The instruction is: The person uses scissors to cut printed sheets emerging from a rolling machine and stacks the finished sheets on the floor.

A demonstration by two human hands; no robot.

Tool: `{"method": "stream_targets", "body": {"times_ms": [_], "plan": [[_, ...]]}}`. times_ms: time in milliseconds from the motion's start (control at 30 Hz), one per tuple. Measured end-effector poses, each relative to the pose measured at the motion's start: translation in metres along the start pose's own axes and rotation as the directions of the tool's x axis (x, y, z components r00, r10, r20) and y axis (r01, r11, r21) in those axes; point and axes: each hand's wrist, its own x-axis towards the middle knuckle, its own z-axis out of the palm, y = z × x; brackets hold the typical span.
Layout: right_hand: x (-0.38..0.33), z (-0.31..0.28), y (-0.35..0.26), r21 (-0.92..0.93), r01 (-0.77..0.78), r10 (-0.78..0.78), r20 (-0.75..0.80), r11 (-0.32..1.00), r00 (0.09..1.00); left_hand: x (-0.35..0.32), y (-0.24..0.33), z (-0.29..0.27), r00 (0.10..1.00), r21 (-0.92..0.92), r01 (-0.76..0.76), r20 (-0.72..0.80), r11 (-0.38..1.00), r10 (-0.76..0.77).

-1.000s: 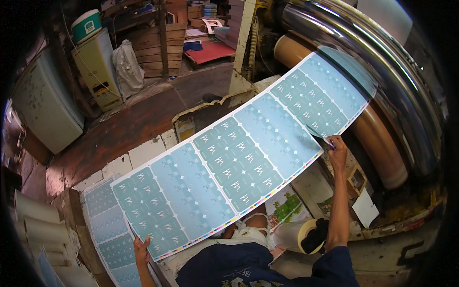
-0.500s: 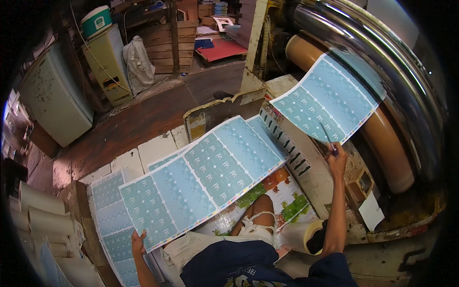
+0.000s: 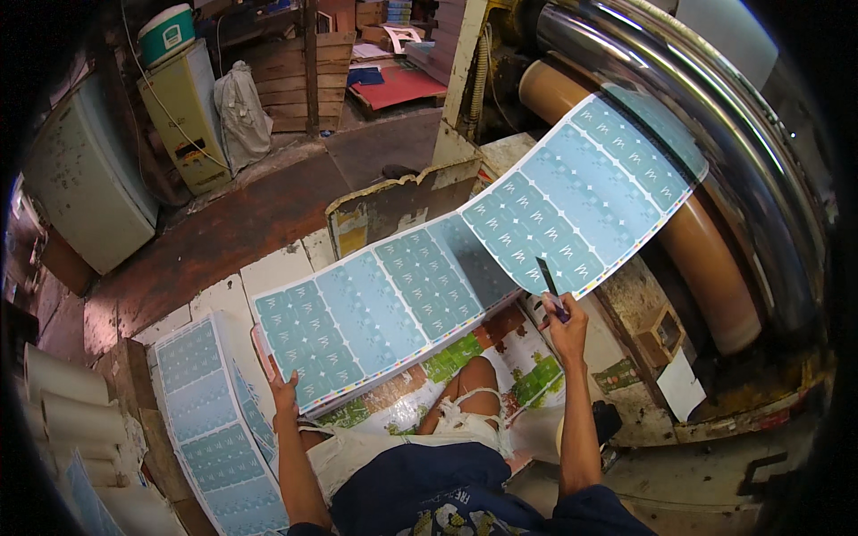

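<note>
My right hand (image 3: 567,329) is closed round a knife (image 3: 548,279) with a flat dark blade and a purple handle. The blade lies against the lower edge of a blue-green printed sheet (image 3: 572,201), which curves down from the rollers. My left hand (image 3: 284,395) is closed at the near left corner of another printed sheet (image 3: 371,290), thumb on top; its other fingers are partly hidden. That sheet lies on a stack, and the hanging sheet shades its right end. Left of it is a second pile of printed sheets (image 3: 210,402).
A shiny metal roller (image 3: 643,67) and a brown roller (image 3: 715,286) stand at the right. A small wooden box (image 3: 663,332) sits beside them. Several pale rolls (image 3: 76,420) lie at the left. A worn board (image 3: 402,210) rises behind the stack.
The left sheet has shifted rightward and now lies squarer on the stack. More of the other sheet has come out of the rollers. My right hand and the knife have moved down and left.
</note>
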Motion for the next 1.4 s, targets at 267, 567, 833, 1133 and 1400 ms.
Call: {"method": "stream_targets", "body": {"times_ms": [267, 567, 833, 1133, 1400], "plan": [[-0.032, 0.01, 0.009, 0.104, -0.073, 0.063, 0.093, 0.992, 0.994, -0.048, 0.059, 0.037, 0.894, 0.568, -0.356, -0.024, 0.742, 0.447], [-0.07, 0.042, -0.005, -0.002, -0.04, 0.04, 0.18, 0.999, 0.983, -0.086, 0.056, 0.053, 0.976, 0.976, 0.216, -0.215, 0.027, -0.039], [-0.111, 0.071, -0.027, -0.059, -0.112, 0.125, 0.3, 0.992, 0.946, -0.071, 0.016, 0.016, 0.987, 0.977, 0.158, -0.151, 0.146, -0.053], [-0.131, 0.089, -0.032, -0.118, 0.125, -0.066, 0.409, 0.985, 0.91, -0.088, 0.035, 0.047, 0.983, 0.985, 0.166, -0.169, 0.043, 0.073], [-0.144, 0.088, -0.041, -0.163, 0.215, -0.093, 0.548, 0.963, 0.831, -0.097, 0.101, 0.176, 0.711, 0.239, 0.379, 0.543, 0.894, -0.446]]}}
